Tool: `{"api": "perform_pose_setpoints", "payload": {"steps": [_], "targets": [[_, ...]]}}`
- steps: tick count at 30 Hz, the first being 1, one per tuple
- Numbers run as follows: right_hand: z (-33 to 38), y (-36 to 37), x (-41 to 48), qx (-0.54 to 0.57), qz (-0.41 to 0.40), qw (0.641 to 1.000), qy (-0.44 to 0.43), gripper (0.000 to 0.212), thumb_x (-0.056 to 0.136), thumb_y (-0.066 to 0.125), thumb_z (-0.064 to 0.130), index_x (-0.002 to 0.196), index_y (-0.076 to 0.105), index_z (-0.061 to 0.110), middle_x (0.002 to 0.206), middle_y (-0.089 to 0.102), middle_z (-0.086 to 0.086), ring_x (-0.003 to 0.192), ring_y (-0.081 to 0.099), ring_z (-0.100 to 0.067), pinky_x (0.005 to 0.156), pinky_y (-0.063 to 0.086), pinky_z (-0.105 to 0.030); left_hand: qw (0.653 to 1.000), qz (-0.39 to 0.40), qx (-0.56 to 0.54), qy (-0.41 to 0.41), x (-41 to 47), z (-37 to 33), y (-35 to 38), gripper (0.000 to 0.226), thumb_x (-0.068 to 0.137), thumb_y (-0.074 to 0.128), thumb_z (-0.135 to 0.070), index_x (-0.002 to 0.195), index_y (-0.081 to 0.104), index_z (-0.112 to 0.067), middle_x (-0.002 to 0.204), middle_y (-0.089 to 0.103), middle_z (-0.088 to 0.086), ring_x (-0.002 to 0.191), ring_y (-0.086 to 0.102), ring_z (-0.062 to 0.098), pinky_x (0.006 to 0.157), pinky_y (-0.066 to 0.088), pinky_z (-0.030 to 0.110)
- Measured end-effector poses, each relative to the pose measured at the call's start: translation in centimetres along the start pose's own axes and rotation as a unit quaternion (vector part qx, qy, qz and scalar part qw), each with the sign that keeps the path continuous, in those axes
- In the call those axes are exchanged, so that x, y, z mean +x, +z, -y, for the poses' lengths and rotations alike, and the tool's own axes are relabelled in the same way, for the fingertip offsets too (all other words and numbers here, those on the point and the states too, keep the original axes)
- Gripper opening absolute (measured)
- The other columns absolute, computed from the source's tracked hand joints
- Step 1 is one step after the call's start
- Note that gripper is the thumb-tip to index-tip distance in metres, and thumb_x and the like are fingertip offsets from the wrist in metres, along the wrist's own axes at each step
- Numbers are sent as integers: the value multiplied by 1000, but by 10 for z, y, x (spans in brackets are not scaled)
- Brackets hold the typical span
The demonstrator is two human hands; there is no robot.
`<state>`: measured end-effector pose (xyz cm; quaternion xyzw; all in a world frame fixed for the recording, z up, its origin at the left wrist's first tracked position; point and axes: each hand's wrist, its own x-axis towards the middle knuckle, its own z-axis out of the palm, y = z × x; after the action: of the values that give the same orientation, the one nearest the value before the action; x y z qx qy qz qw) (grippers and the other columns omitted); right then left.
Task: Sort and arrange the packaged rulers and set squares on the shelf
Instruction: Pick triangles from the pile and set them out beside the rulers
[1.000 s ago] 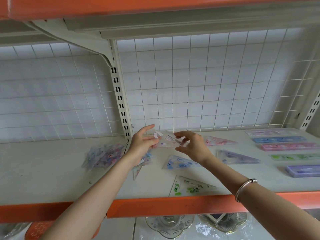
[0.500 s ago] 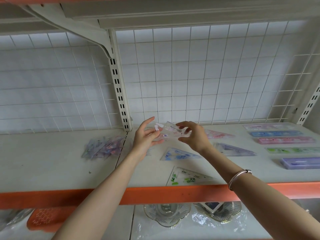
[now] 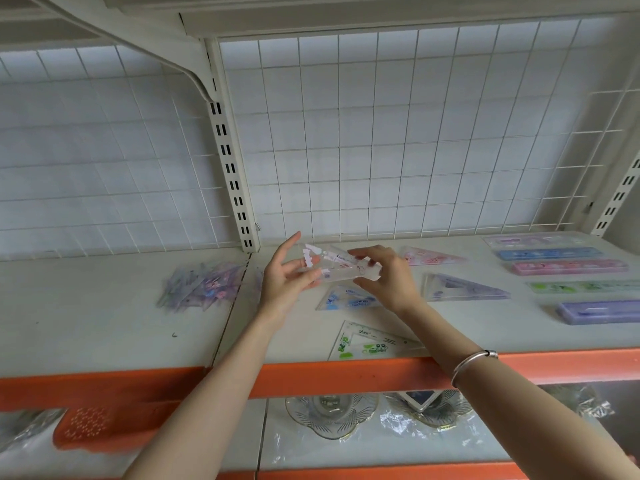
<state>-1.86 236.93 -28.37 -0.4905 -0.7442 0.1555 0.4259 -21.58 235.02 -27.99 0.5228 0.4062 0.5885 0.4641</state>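
Note:
Above the white shelf point(image 3: 104, 323) I hold a clear packaged set square point(image 3: 337, 266) between both hands. My left hand point(image 3: 285, 278) supports its left end with fingers spread; my right hand point(image 3: 384, 277) pinches its right end. Laid out flat on the shelf are a blue set square point(image 3: 349, 299), a green one point(image 3: 367, 342) near the front edge, a pink one point(image 3: 429, 256) and a purple one point(image 3: 460, 289). A loose pile of packaged set squares point(image 3: 202, 284) lies to the left. Several packaged rulers point(image 3: 568, 267) lie in a column at the right.
A wire grid panel point(image 3: 381, 133) backs the shelf, with a slotted upright post point(image 3: 232, 174) in the middle. The shelf's front lip point(image 3: 329, 375) is orange. Below it sit glass dishes point(image 3: 330, 415) in plastic wrap and an orange perforated basket point(image 3: 97, 426).
My hands have held the clear set square at about the same spot. The view has tilted down slightly, so the shelf sits higher in the frame.

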Motion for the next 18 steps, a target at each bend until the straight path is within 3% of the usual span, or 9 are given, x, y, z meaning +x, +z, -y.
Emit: {"api": "perform_pose_setpoints", "payload": {"steps": [6, 12, 18], "targets": [[-5, -3, -4, -24, 7, 1000, -17, 47, 76, 73, 5, 120, 63, 19, 103, 61, 3, 94, 50, -10, 73, 31, 1, 1000, -2, -1, 9, 0, 1, -1, 71, 79, 67, 13, 136, 46, -24, 101, 70, 18, 100, 68, 29, 73, 56, 25], [-10, -7, -4, 13, -25, 1000, 7, 37, 75, 74, 4, 109, 69, 18, 94, 62, 4, 77, 52, -5, 66, 37, -4, 999, -36, -16, 23, 2, 2, -5, 72, 79, 66, 14, 137, 45, -23, 101, 69, 17, 98, 69, 29, 71, 56, 24], [-8, -8, -4, 51, -39, 997, 31, 28, 77, 72, 0, 101, 69, 14, 89, 65, 1, 67, 55, -2, 64, 43, -9, 996, -69, -25, 42, 3, 3, -8, 66, 83, 64, 10, 139, 45, -20, 103, 67, 22, 94, 70, 16, 79, 57, 32]]}}
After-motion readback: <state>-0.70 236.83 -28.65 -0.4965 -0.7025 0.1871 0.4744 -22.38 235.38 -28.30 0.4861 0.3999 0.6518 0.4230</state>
